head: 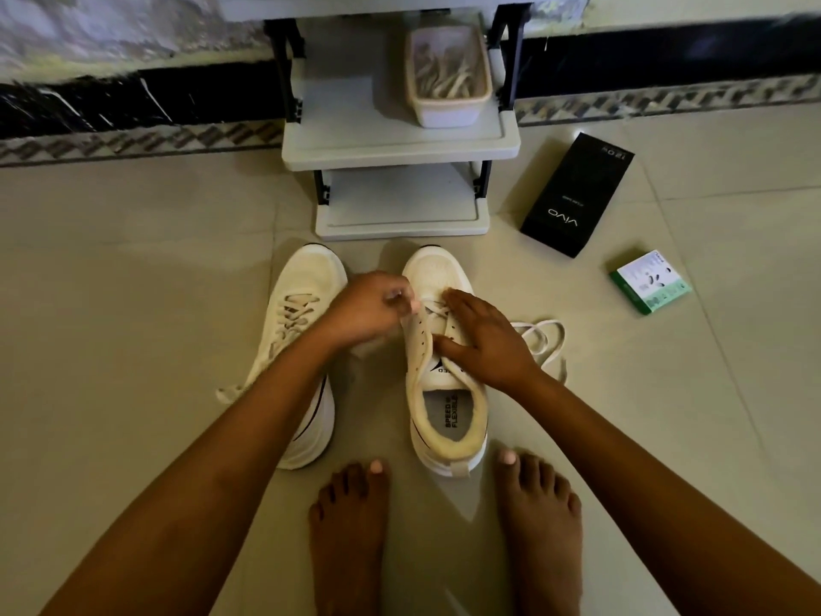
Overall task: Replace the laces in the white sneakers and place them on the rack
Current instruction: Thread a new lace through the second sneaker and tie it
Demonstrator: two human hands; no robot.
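"vivo" reads in white on the black box (577,195) lying on the floor, and "SPEED" over "FLEXIBLE" is printed on the insole of the right-side sneaker (446,375). The green-and-white box (651,281) print is too small.

Black box (577,195) flat on the tiled floor (133,260), far right. Small green and white box (649,281) just beside it, nearer. Two bare feet (444,535) at the near edge. Dark patterned strip, maybe tile, along the far wall (111,104).

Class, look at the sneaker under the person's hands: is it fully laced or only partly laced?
Partly laced. The right sneaker has lace only at its toe-end eyelets; the rest of the lace trails loose on the floor beside it.
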